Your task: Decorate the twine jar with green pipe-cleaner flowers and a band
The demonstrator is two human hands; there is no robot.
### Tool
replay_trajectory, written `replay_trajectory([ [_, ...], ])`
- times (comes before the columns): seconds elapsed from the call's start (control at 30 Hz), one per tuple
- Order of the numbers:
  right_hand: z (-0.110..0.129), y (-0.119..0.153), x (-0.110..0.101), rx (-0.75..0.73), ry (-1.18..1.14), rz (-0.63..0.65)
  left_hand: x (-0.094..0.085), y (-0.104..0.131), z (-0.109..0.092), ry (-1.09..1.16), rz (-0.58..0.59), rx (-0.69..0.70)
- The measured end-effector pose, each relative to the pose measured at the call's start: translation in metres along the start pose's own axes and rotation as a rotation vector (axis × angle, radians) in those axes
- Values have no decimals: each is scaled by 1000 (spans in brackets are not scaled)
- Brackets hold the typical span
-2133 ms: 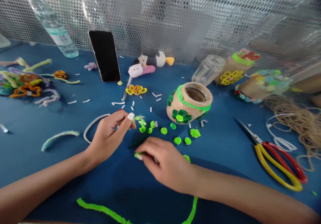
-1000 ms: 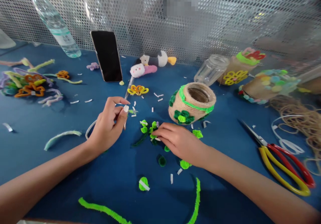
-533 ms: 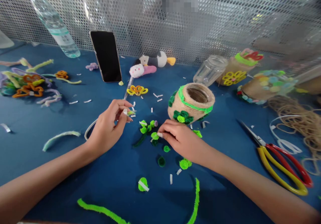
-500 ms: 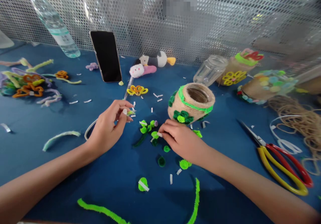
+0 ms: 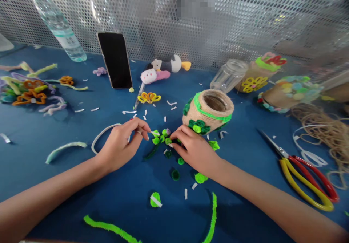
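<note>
My left hand [image 5: 122, 143] is closed in a pinch, its fingertips at a thin white strip [image 5: 155, 133] that lies over a bright green piece. My right hand [image 5: 196, 148] pinches a small green fuzzy piece [image 5: 168, 141] beside the same cluster of green curls [image 5: 163, 137]. Just behind my right hand stands a twine-wrapped jar [image 5: 208, 110] with green trim and dark green flowers. Nearer me lie a dark green coil [image 5: 175, 175], a light green coil [image 5: 200, 178] and a green disc [image 5: 155, 200] with a white strip across it.
Red and yellow scissors [image 5: 305, 177] and tangled twine [image 5: 321, 126] lie at the right. Behind are a glass jar [image 5: 229, 76], decorated jars [image 5: 253, 76], a phone [image 5: 115, 61] and a bottle [image 5: 64, 34]. Pipe-cleaner pieces [image 5: 31, 86] pile at the left.
My left hand has moved right and toward me, to the white strip on the cluster. The green piece in my right hand has moved up against the cluster.
</note>
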State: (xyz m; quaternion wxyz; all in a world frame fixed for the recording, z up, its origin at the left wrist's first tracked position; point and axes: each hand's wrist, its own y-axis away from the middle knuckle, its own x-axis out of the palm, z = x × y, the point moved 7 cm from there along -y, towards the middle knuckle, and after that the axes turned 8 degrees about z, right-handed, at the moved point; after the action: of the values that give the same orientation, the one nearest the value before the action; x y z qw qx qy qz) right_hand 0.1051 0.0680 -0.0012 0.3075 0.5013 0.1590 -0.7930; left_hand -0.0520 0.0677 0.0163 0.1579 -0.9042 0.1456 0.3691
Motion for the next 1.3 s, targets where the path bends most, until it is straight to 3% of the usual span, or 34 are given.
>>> replay_trajectory([
  [0.13, -5, -2, -2, 30, -220, -32, 8, 4, -10, 13, 52, 43],
  [0.23, -13, -1, -1, 138, -578, 20, 11, 9, -20, -29, 42, 110],
  [0.37, -10, 4, 1, 220, -1016, 69, 11, 22, -47, -168, -21, 368],
  [0.47, -1, 7, 1, 201, -1182, 98, 7, 34, -64, -278, -89, 504],
  [0.67, 11, 11, 0, 179, -1219, 154, -4, 43, -75, -292, -186, 560],
  [0.97, 19, 12, -3, 171, -1220, 212, 1, 44, -68, -82, -99, 567],
  [1.3, 25, 14, -4, 137, -1279, 219, 6, 46, -63, -174, -134, 507],
])
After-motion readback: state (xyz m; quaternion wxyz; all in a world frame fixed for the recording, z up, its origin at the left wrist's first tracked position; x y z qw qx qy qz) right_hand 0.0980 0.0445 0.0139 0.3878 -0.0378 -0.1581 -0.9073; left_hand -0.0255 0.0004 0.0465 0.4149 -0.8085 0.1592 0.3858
